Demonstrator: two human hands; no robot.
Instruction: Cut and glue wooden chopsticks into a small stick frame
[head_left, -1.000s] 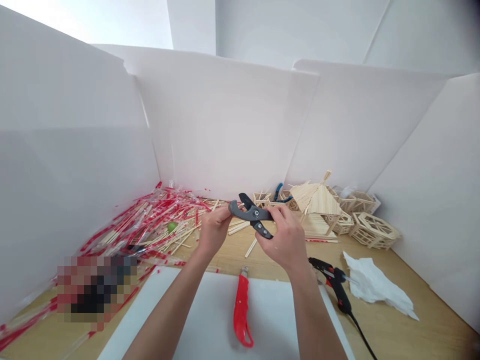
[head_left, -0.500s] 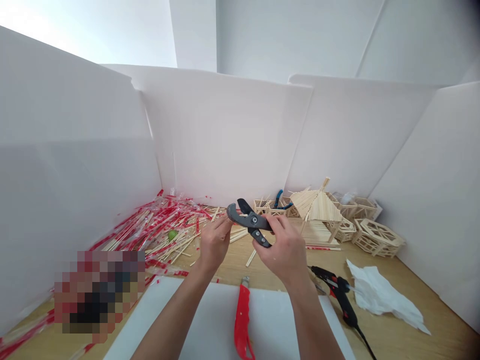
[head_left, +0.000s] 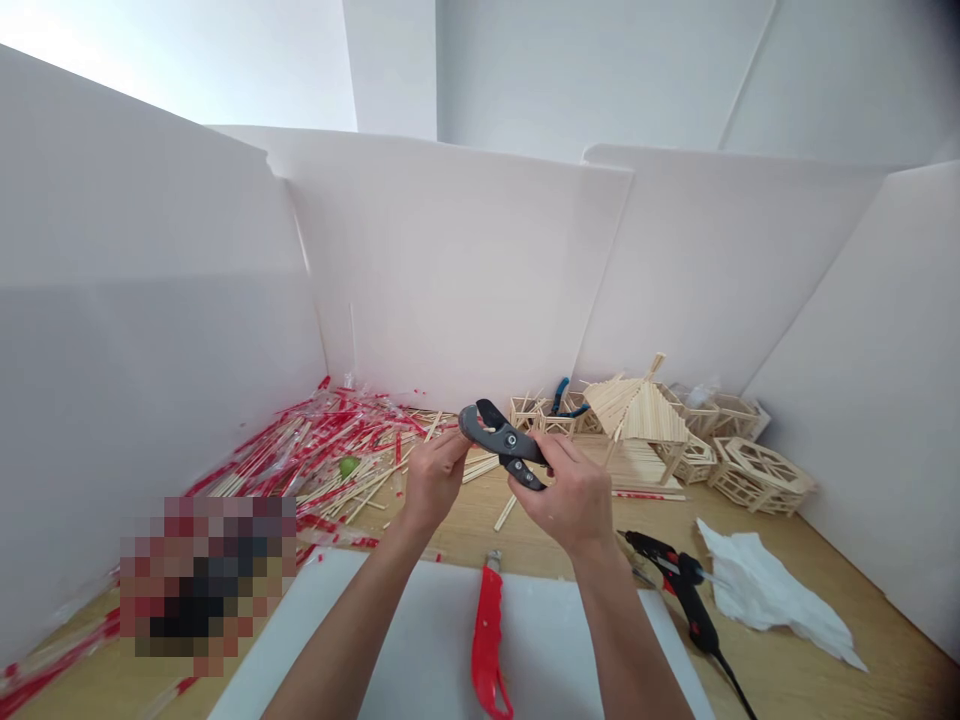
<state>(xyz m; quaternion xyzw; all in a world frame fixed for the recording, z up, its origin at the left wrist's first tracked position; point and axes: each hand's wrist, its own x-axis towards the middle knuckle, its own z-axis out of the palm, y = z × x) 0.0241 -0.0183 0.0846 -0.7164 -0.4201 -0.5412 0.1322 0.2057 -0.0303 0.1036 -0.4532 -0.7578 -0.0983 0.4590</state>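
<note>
My right hand (head_left: pixel 574 495) grips the handles of a dark grey cutter (head_left: pixel 501 442) raised above the desk, its jaws pointing left. My left hand (head_left: pixel 433 478) is pinched at the jaws, and a thin wooden stick seems to sit between its fingers, too small to be sure. A red utility knife (head_left: pixel 489 635) lies on the white board (head_left: pixel 360 650) below my hands. A black and red glue gun (head_left: pixel 675 585) rests to the right of my right arm.
A heap of wooden sticks and red-and-clear wrappers (head_left: pixel 322 455) covers the left of the wooden desk. Stick models, one with a pitched roof (head_left: pixel 637 415), stand at the back right by blue-handled pliers (head_left: pixel 560 395). A crumpled tissue (head_left: pixel 765 590) lies right. White panels (head_left: pixel 465 270) enclose the desk.
Both hands with the cutter have stayed together and dropped slightly in the picture as the view shifted a little. The grip looks the same.
</note>
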